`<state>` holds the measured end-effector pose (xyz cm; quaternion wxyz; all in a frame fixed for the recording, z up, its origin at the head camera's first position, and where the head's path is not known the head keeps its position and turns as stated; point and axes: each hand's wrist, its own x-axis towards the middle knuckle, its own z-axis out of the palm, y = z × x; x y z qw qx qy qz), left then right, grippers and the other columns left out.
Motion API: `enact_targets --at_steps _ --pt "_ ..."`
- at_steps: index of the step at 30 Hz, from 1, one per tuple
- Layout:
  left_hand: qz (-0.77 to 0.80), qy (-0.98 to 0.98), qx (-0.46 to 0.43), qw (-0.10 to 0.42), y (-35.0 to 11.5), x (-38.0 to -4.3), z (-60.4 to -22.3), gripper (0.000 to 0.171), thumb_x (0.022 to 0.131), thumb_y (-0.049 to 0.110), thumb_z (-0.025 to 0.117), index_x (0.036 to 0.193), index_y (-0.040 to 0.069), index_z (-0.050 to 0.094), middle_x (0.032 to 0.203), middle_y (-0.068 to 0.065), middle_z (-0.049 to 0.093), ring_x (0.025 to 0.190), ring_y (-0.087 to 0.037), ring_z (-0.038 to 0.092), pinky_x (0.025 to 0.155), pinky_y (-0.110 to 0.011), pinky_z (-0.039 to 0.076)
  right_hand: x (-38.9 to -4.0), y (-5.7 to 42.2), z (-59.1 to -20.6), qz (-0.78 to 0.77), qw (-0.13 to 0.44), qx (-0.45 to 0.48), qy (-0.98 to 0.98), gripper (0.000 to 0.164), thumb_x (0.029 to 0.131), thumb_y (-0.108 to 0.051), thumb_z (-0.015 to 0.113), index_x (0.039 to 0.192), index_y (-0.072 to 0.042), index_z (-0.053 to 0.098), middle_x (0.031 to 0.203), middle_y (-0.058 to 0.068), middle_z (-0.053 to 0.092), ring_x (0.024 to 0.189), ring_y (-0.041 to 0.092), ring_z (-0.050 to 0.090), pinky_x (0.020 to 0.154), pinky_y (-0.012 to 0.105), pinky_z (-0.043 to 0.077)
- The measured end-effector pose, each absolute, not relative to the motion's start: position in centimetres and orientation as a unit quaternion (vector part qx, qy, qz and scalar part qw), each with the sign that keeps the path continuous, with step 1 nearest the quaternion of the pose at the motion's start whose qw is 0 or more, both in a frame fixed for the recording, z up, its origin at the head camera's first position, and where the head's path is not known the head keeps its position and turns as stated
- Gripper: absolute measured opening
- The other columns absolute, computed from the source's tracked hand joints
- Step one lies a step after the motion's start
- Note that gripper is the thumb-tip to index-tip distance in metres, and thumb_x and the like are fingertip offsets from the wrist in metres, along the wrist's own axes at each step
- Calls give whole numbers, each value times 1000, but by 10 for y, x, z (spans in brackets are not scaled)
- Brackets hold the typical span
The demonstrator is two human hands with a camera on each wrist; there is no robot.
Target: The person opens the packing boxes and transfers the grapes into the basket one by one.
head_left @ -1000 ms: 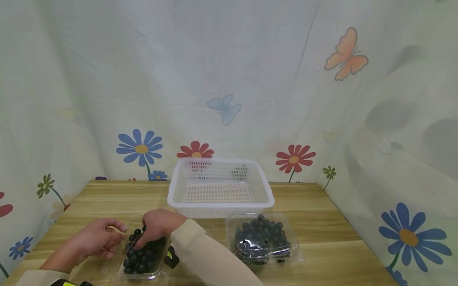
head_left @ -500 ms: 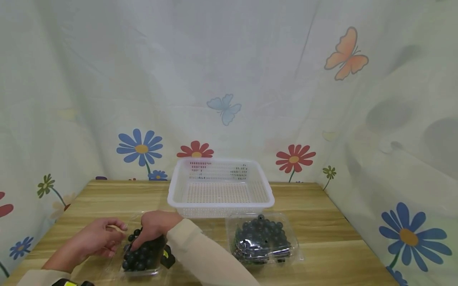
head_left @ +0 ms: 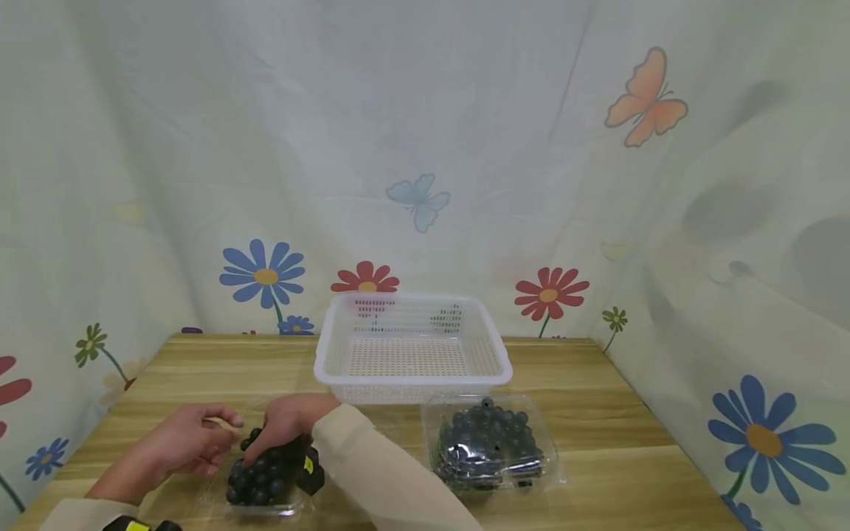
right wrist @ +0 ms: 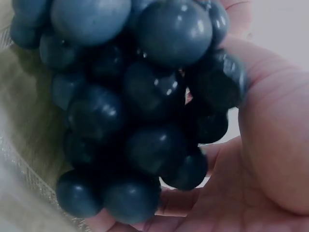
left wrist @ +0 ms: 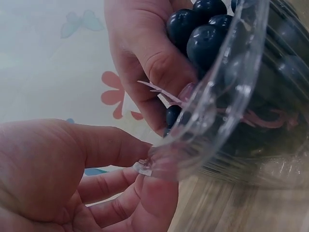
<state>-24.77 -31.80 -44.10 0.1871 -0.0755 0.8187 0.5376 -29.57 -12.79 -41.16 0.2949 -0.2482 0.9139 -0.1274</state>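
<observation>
In the head view my left hand (head_left: 189, 442) is at the left side of an open clear plastic container (left wrist: 241, 87). The left wrist view shows its thumb and fingers (left wrist: 154, 198) pinching the container's rim. My right hand (head_left: 288, 420) reaches over from the right and grips a bunch of dark grapes (head_left: 262, 479). Seen from the right wrist, the bunch (right wrist: 154, 92) lies against the palm, with fingers behind it. A pinkish stem (left wrist: 164, 92) shows by the right thumb in the left wrist view. The bunch's underside is hidden in the head view.
A white perforated plastic basket (head_left: 412, 380) stands at the back middle of the wooden table (head_left: 598, 457). Right of my right forearm sits another clear container (head_left: 491, 442) of dark grapes. A flowered curtain (head_left: 425, 147) surrounds the table's back and sides.
My right hand has shifted slightly in its grip on the grapes, and the bunch looks a little raised and drawn together. My left hand stays at the container's edge.
</observation>
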Motion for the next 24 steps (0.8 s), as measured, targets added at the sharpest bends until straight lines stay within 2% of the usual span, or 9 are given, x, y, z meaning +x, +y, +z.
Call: enact_targets --at_steps 4,11,15,19,24 --pt "537 819 -79 186 -316 -247 -440 29 96 8 66 122 -2 58 82 -6 67 66 -19 62 61 -36 60 -301 -129 -415 -157 323 -235 903 32 88 -50 74 91 -19 70 86 -9 66 75 9 65 60 30 58" --pt "530 825 -76 181 -316 -247 -441 29 95 7 65 122 -2 59 84 -6 68 66 -19 63 60 -36 61 -305 -131 -416 -145 325 -250 901 28 90 -49 72 96 -21 70 88 -11 66 77 8 64 64 29 56" --pt "530 826 -70 179 -317 -247 -442 29 95 7 66 122 -2 59 83 -6 67 66 -19 63 60 -36 61 -304 -129 -415 -185 341 -229 893 25 90 -41 74 101 -18 70 90 -7 65 78 11 64 66 31 57" --pt "528 828 -68 178 -317 -247 -442 29 94 7 66 122 -2 59 83 -6 66 65 -19 63 60 -36 61 -302 -128 -416 -263 372 -188 870 20 89 -27 77 98 -12 67 89 0 66 75 16 66 64 37 61" --pt "526 829 -67 179 -318 -247 -443 30 94 7 66 122 -2 59 83 -6 66 66 -19 63 60 -36 61 -301 -128 -417 -297 379 -170 860 17 90 -22 78 93 -12 64 87 4 66 71 20 67 56 40 61"
